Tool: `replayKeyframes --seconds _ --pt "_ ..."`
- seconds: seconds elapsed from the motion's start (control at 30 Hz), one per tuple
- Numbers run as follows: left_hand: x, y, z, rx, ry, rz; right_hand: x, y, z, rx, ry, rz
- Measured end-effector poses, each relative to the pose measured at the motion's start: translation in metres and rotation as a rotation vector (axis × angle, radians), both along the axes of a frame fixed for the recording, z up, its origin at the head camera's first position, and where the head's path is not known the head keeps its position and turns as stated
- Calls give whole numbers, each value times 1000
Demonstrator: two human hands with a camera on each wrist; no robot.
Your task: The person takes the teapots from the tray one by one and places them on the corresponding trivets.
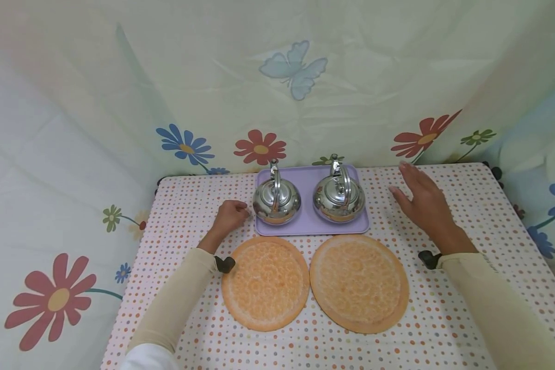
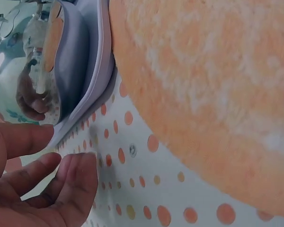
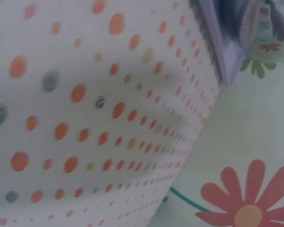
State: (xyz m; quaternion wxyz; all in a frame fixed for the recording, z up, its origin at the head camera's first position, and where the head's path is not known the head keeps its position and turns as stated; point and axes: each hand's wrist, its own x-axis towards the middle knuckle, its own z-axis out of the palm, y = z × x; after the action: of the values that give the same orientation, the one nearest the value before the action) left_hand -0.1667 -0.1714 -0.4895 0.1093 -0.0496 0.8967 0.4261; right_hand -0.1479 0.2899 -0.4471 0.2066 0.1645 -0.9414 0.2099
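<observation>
Two shiny steel kettles stand on a lilac tray (image 1: 307, 226): the left kettle (image 1: 277, 203) and the right kettle (image 1: 339, 200), both with raised handles. My left hand (image 1: 229, 216) is beside the tray's left side, fingers loosely bent and nothing held. In the left wrist view, the thumb of that left hand (image 2: 42, 184) appears close to the tray's rim (image 2: 102, 56); whether it touches cannot be told. Right of the tray, my right hand (image 1: 423, 200) hovers with fingers extended, holding nothing. The right wrist view shows little of it.
Two round orange-beige mats, the left mat (image 1: 265, 282) and the right mat (image 1: 359, 283), lie side by side in front of the tray. Underneath is a dotted tablecloth (image 1: 199, 329). A flower-patterned curtain (image 1: 351, 118) hangs behind the table's far edge.
</observation>
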Motion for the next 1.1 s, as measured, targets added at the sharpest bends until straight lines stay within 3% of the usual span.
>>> replayKeyframes --seconds 0.2,0.4,0.8,1.1 --pt "2 3 -3 173 -125 38 -1 -15 10 -72 150 82" --pt "3 5 -6 268 -168 66 -1 -35 22 -124 244 150" --pt "4 10 -7 339 -252 70 4 -61 33 -169 337 255" --pt "4 13 -10 387 -256 59 12 -86 38 -223 317 324"
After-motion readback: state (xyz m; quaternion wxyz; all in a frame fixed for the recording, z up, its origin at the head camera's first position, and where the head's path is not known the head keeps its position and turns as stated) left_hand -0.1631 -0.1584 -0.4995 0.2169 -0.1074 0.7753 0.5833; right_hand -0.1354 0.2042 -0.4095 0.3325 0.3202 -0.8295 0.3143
